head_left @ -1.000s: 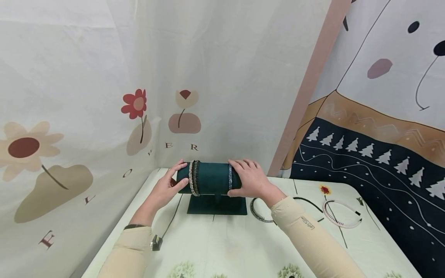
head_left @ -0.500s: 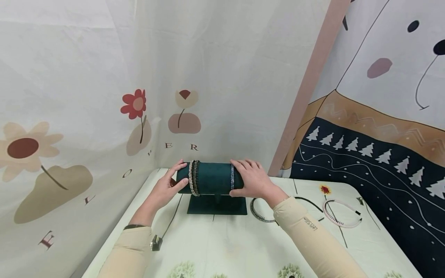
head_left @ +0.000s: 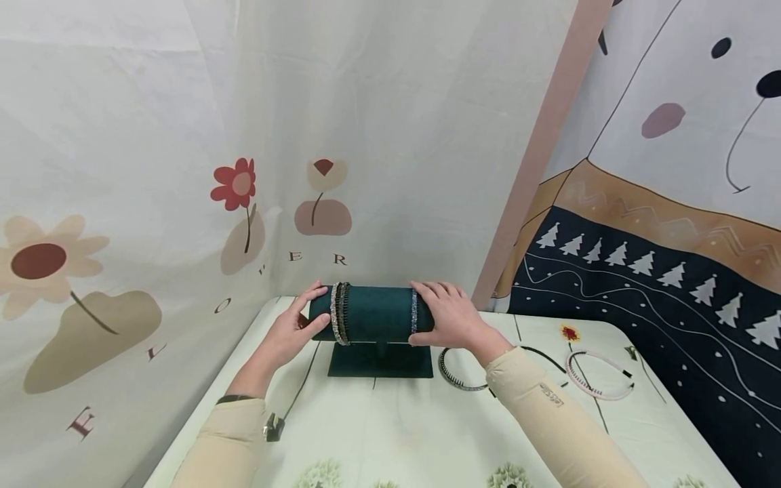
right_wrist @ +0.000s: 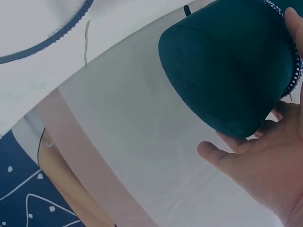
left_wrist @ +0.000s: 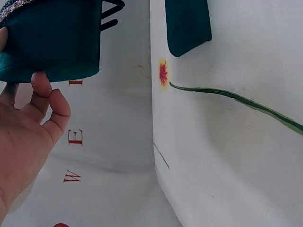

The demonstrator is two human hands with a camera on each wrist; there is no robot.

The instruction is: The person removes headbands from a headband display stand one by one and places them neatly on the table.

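Observation:
A dark green velvet display roll on a flat green base stands at the back of the table. Around its left part sit a silvery headband and a dark toothed headband, side by side. My left hand grips the roll's left end, thumb in front, fingers over the top. Toward the right end, my right hand holds a blue glittery headband that straddles the roll. In the right wrist view, the thumb lies by this headband and the bare roll end shows.
Right of the base lies a black headband with a glittery part, half behind my right sleeve. A pink headband lies farther right on the flower-printed tablecloth. Printed curtains rise close behind the table.
My right hand and the blue headband have shifted a little to the right along the roll. The left hand, the roll and the other headbands stay in place.

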